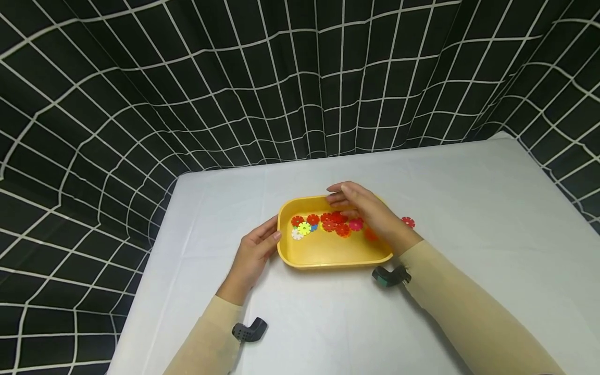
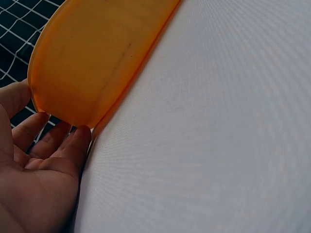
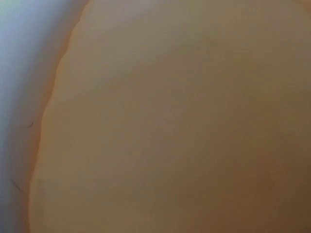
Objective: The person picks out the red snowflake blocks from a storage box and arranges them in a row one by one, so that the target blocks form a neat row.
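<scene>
A yellow plastic tray (image 1: pixel 335 255) with rounded corners holds several notched snowflake discs. Most are red discs (image 1: pixel 329 225), along with a yellow-green disc (image 1: pixel 304 228), a white disc (image 1: pixel 297 235), a pink disc (image 1: pixel 356 224) and an orange one (image 1: pixel 370 234). My left hand (image 1: pixel 250 255) grips the tray's left end, thumb at the rim and fingers against the outer wall, as the left wrist view also shows. Over the tray's right half reaches my right hand (image 1: pixel 370 208), fingers extended toward the far rim. It covers part of the right end. Only a blurred tan surface fills most of the right wrist view.
One red disc (image 1: pixel 408 222) lies outside the tray, just right of my right wrist. A white cloth (image 1: pixel 328 323) covers the table. Behind it and along the sides hangs a black curtain (image 1: pixel 300 88) with a white grid.
</scene>
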`<state>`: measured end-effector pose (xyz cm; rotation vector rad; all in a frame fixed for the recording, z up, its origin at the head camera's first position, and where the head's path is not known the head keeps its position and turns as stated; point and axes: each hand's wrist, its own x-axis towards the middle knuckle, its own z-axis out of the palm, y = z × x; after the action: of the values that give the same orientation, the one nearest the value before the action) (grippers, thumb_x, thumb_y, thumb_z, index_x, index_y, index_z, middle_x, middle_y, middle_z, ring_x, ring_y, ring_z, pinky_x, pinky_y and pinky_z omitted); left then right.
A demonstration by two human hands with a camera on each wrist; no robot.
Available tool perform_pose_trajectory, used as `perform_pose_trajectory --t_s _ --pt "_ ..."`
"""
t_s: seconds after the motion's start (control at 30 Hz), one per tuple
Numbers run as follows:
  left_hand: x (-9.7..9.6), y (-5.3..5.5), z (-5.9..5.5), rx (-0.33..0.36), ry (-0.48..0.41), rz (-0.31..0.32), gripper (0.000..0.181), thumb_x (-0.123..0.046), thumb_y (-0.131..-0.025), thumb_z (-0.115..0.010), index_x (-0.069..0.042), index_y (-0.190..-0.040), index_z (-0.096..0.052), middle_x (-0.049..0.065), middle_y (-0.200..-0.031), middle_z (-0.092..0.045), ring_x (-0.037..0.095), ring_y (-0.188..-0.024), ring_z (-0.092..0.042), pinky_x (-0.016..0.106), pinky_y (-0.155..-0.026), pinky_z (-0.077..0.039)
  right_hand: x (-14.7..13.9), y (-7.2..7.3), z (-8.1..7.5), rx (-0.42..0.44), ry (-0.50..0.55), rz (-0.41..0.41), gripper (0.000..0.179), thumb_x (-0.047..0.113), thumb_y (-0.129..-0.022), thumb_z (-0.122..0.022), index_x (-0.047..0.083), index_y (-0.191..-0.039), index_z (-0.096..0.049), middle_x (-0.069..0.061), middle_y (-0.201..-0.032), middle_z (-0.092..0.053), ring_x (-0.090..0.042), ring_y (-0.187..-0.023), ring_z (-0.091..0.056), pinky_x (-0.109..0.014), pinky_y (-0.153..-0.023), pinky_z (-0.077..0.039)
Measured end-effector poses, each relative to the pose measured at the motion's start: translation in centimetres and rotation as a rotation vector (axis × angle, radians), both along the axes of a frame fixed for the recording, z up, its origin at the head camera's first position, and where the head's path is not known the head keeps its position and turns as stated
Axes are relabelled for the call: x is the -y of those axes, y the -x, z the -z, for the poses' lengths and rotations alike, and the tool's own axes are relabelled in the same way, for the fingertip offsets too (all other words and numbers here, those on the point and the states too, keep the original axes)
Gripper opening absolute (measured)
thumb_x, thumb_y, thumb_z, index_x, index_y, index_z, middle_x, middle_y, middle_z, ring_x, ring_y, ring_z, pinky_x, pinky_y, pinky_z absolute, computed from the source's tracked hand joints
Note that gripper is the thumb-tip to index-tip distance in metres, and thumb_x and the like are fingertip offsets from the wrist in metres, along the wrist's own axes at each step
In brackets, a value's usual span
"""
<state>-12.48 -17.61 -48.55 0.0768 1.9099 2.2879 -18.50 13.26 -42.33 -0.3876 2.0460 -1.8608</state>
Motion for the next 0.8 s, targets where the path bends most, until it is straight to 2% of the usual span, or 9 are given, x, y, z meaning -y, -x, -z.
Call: perform_pose_trajectory --t_s 0.2,0.37,0.53,0.73,0.8 --pt "0.2 0.1 0.0 -0.01 -0.004 0.003 0.051 -0.007 -0.108 -0.069 -0.002 -0.157 -0.057 0.013 -0.159 -0.056 0.029 -0.146 -0.054 0.036 -0.11 -0.052 0.4 0.1 0.0 0.014 -0.056 -0.019 0.058 0.047 -0.115 -0.048 0.003 -0.15 -0.059 -0.014 -0.146 -0.064 -0.039 -0.139 -0.056 -0.061 -0.12 -0.041" --pt "0.2 0.0 0.0 -0.008 -0.004 0.002 0.051 -0.007 -0.108 -0.069 -0.002 -0.157 -0.057 0.013 -0.159 -0.056 0.028 -0.145 -0.054 0.036 -0.111 -0.052 0.7 0.3 0.5 0.032 -0.181 -0.014 0.056 0.046 -0.109 -0.062 0.007 -0.149 -0.063 -0.012 -0.147 -0.064 -0.034 -0.138 -0.055 -0.057 -0.12 -0.042" --pt "0.0 0.0 -0.1 0.0 0.004 -0.001 0.05 -0.008 -0.108 -0.069 -0.003 -0.157 -0.058 0.011 -0.158 -0.058 0.026 -0.144 -0.055 0.036 -0.111 -0.052 0.8 0.5 1.2 -0.003 -0.264 -0.053 0.052 0.024 -0.104 -0.074 0.005 -0.151 -0.06 -0.015 -0.149 -0.063 -0.036 -0.139 -0.055 -0.055 -0.121 -0.042" --pt "0.0 0.0 0.0 0.007 0.012 0.001 0.049 -0.01 -0.108 -0.069 -0.005 -0.156 -0.059 0.008 -0.156 -0.059 0.023 -0.142 -0.057 0.036 -0.111 -0.052 1.0 0.4 1.6 -0.036 -0.33 -0.065 0.051 0.002 -0.101 -0.075 0.003 -0.15 -0.061 -0.016 -0.15 -0.062 -0.036 -0.14 -0.055 -0.051 -0.123 -0.04" --pt "0.0 0.0 0.0 0.006 0.015 0.005 0.049 -0.01 -0.108 -0.069 -0.006 -0.156 -0.059 0.008 -0.157 -0.059 0.023 -0.143 -0.057 0.036 -0.112 -0.051 1.1 0.3 1.7 -0.074 -0.374 -0.075 0.051 -0.003 -0.1 -0.075 0.003 -0.149 -0.061 -0.015 -0.15 -0.062 -0.036 -0.14 -0.054 -0.051 -0.123 -0.04"
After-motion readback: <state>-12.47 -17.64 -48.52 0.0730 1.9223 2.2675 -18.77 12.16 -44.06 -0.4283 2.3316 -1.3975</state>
